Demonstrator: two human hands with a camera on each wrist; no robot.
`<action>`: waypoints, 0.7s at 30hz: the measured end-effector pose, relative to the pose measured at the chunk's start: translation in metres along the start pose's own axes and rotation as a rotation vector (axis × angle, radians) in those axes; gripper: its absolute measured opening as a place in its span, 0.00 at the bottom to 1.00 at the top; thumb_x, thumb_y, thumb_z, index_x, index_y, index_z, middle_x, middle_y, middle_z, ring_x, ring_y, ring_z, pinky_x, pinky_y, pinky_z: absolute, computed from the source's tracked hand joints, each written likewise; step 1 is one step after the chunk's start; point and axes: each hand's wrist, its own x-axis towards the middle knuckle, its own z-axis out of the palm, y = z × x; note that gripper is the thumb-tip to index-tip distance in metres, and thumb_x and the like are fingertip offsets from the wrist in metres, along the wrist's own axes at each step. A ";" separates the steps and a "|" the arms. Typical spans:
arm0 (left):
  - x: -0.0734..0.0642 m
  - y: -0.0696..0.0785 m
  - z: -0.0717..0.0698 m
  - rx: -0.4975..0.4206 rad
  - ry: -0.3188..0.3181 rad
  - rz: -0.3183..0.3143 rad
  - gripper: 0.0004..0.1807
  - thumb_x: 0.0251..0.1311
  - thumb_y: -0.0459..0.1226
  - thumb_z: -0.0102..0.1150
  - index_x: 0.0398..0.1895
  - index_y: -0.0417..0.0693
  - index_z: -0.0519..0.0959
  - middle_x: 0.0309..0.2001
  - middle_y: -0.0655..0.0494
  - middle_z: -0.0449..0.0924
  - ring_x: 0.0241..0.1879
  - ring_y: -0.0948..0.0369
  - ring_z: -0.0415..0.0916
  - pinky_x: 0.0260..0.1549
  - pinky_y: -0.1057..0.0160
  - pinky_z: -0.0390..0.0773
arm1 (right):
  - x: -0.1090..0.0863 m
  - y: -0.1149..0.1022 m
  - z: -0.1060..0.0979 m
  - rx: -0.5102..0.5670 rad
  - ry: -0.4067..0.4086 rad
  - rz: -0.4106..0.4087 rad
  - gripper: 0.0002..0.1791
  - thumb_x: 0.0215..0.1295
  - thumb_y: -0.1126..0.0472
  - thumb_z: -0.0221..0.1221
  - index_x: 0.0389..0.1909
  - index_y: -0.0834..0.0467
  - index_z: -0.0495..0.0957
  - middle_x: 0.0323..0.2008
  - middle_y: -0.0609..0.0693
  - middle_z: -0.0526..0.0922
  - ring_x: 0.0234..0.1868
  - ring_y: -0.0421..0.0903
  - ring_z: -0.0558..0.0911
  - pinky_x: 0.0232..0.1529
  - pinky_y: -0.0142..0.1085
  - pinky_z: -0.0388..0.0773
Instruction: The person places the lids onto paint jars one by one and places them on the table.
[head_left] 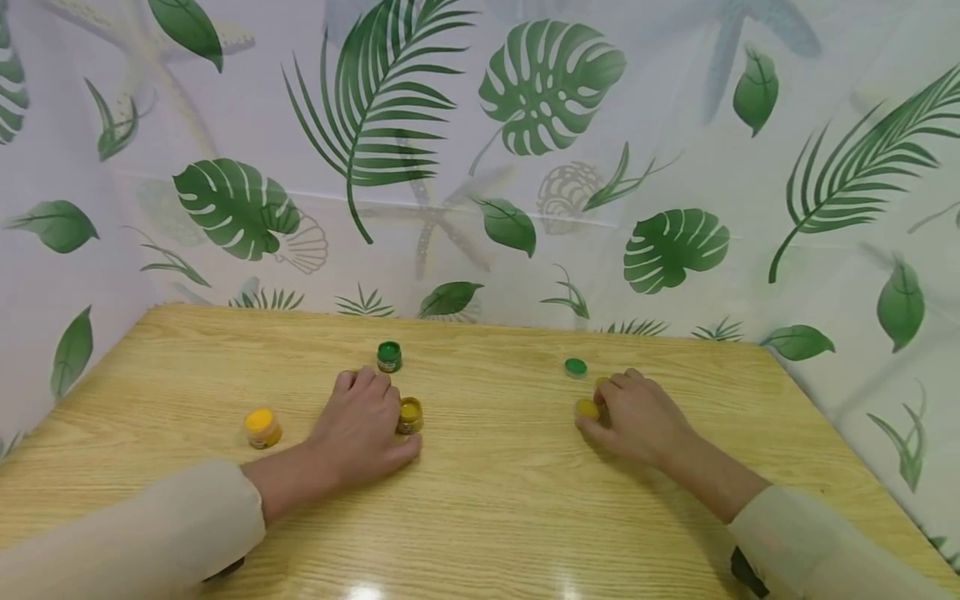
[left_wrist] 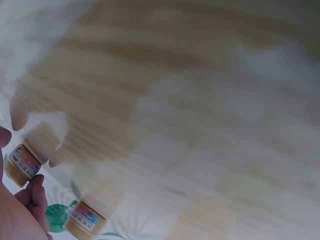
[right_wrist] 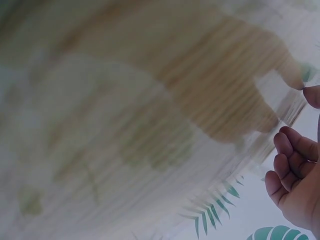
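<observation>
My left hand (head_left: 356, 425) reaches over the table, thumb and fingers around a small open jar of ochre-yellow paint (head_left: 410, 414). In the left wrist view this labelled jar (left_wrist: 22, 164) sits between the thumb and the curled fingers (left_wrist: 37, 192). Just behind the hand is an open green paint jar (head_left: 389, 357). My right hand (head_left: 641, 417) pinches a yellow lid (head_left: 587, 409) low over the table at the right. Another yellow piece (head_left: 602, 381) peeks out behind its fingers, mostly hidden. A green lid (head_left: 576, 367) lies a little farther back.
An orange-yellow paint jar (head_left: 262, 427) stands left of my left forearm. The wooden table (head_left: 487, 500) ends at the back against a white cloth (head_left: 450, 208) printed with green leaves. In the left wrist view another labelled jar (left_wrist: 85, 220) stands beyond the fingers.
</observation>
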 end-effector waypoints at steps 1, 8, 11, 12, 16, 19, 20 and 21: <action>0.001 0.001 0.000 0.001 0.007 0.003 0.22 0.57 0.55 0.57 0.20 0.49 0.69 0.29 0.55 0.70 0.36 0.53 0.64 0.41 0.51 0.61 | 0.000 0.000 0.000 0.001 0.001 -0.001 0.19 0.62 0.44 0.61 0.30 0.58 0.80 0.29 0.49 0.80 0.33 0.47 0.75 0.39 0.43 0.75; 0.004 0.005 0.003 -0.011 0.039 0.010 0.21 0.55 0.52 0.59 0.17 0.50 0.66 0.25 0.56 0.67 0.32 0.54 0.62 0.38 0.53 0.60 | 0.001 -0.001 0.000 0.012 -0.017 0.014 0.19 0.63 0.45 0.60 0.30 0.58 0.79 0.29 0.48 0.80 0.33 0.47 0.74 0.38 0.43 0.75; 0.004 0.005 0.003 -0.019 0.050 0.015 0.20 0.55 0.52 0.60 0.17 0.50 0.67 0.25 0.56 0.67 0.33 0.55 0.62 0.38 0.53 0.60 | 0.001 -0.002 0.000 0.022 -0.016 0.020 0.19 0.63 0.45 0.60 0.31 0.58 0.79 0.30 0.49 0.80 0.34 0.47 0.74 0.38 0.43 0.75; 0.004 0.005 0.002 -0.022 0.054 0.015 0.20 0.54 0.52 0.61 0.18 0.49 0.67 0.25 0.56 0.68 0.33 0.55 0.63 0.38 0.53 0.61 | 0.002 -0.002 0.000 0.028 -0.012 0.020 0.19 0.63 0.45 0.60 0.31 0.58 0.79 0.30 0.48 0.80 0.33 0.47 0.74 0.38 0.43 0.74; 0.002 0.005 0.000 -0.028 0.068 0.018 0.20 0.53 0.52 0.61 0.18 0.49 0.69 0.26 0.57 0.68 0.34 0.55 0.63 0.39 0.53 0.62 | 0.001 -0.002 -0.001 0.048 0.003 0.025 0.19 0.62 0.45 0.61 0.32 0.59 0.80 0.30 0.49 0.80 0.34 0.47 0.74 0.40 0.43 0.75; 0.000 0.005 -0.001 -0.036 0.075 0.024 0.19 0.53 0.52 0.61 0.19 0.50 0.69 0.25 0.58 0.68 0.33 0.56 0.62 0.39 0.54 0.62 | 0.000 -0.006 -0.002 0.079 0.008 0.028 0.19 0.61 0.45 0.61 0.33 0.60 0.80 0.31 0.49 0.80 0.36 0.47 0.75 0.41 0.44 0.75; -0.001 0.005 -0.002 -0.041 0.077 0.029 0.19 0.53 0.52 0.61 0.19 0.49 0.70 0.25 0.58 0.67 0.32 0.56 0.61 0.39 0.54 0.62 | 0.000 -0.008 -0.002 0.089 0.008 0.029 0.19 0.61 0.45 0.61 0.33 0.60 0.80 0.31 0.49 0.80 0.37 0.47 0.75 0.41 0.44 0.75; -0.002 0.004 -0.002 -0.047 0.078 0.033 0.19 0.52 0.52 0.61 0.20 0.49 0.70 0.25 0.59 0.67 0.31 0.56 0.60 0.39 0.54 0.62 | 0.000 -0.009 -0.003 0.100 0.009 0.027 0.19 0.60 0.45 0.61 0.33 0.60 0.80 0.32 0.49 0.81 0.37 0.48 0.75 0.42 0.44 0.75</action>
